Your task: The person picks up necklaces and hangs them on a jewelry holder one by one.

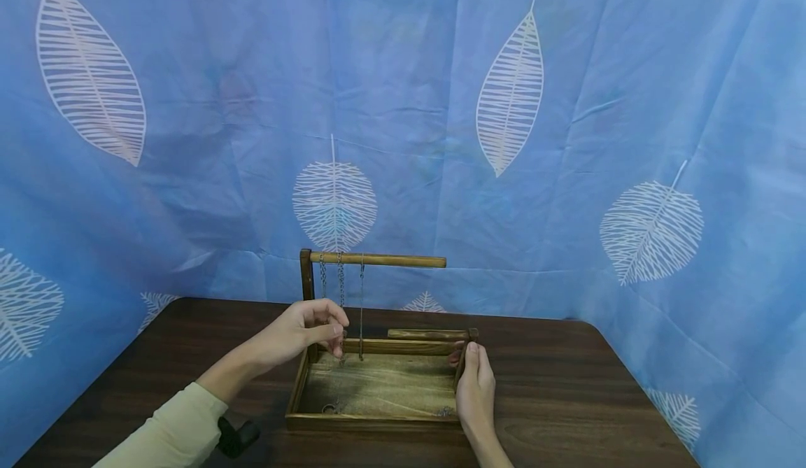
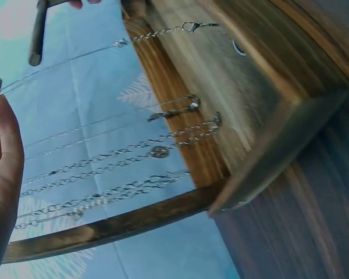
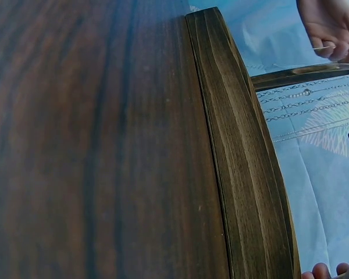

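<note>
On upper bar (image 1: pixel 403 261) | 3 chains (image 1: pixel 362 307) hang | left fingers (image 1: pixel 332 309) pinch fourth chain (image 2: pixel 121 42) | right fingers (image 1: pixel 484 369) grip 1 tray (image 1: pixel 371 422)

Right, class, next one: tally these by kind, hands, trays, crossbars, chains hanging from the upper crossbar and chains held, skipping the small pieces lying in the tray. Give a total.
Hands, left hand and right hand: 2
Tray: 1
Crossbars, upper bar and lower bar: 2
Hanging chains: 3
Held chain: 1
Total: 9
</note>
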A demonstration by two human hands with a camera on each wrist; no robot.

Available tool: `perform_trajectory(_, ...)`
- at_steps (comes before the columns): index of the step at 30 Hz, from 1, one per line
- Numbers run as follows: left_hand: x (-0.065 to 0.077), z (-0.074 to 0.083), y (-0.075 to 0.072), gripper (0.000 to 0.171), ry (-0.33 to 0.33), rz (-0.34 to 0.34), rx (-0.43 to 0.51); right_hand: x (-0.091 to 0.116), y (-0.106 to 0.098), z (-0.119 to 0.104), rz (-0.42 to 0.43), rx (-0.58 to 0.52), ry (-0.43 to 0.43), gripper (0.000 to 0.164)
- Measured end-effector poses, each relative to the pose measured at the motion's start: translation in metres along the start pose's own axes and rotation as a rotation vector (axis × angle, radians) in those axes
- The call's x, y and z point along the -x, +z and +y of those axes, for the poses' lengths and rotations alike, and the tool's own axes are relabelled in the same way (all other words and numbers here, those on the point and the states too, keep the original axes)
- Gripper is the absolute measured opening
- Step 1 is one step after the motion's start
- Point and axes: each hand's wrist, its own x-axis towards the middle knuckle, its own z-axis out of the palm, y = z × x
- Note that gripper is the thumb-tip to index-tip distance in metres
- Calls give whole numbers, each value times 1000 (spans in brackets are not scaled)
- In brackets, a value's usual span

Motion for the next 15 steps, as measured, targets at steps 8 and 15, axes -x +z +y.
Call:
perform_trajectory(8,-2,17,-2,21,-11,58,87,0,0,1,4,3,1,55)
perform_trajectory(15,-3,34,-6,19,22,98,107,-1,0,1,0,-8,-7,54)
